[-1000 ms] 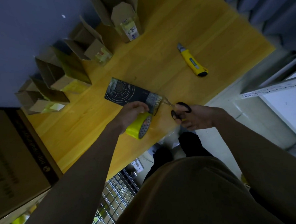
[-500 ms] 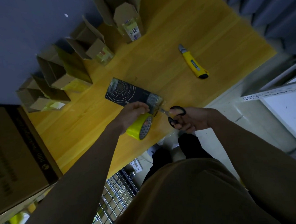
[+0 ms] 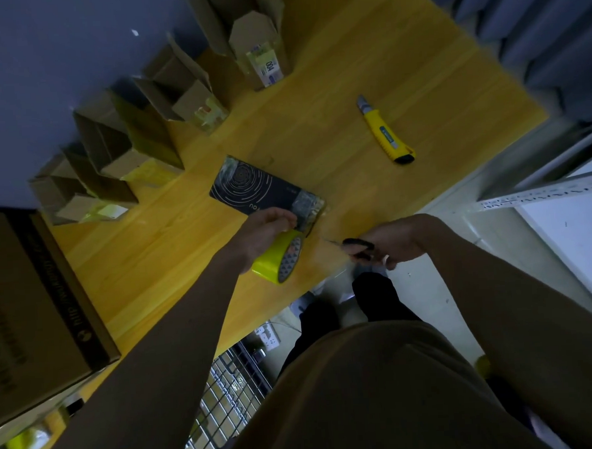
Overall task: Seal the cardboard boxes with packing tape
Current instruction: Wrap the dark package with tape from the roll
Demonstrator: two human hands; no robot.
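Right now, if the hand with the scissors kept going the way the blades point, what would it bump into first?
Probably the yellow tape roll gripped by the left hand; the black-handled scissors in the right hand point toward it, though depth is unclear.

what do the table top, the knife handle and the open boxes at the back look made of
Table top: wood or wood-look laminate, going by the long grain lines and a slight sheen.
Knife handle: likely glossy yellow plastic with a black end cap.
Open boxes: matte brown cardboard, with thin creased flaps standing up.
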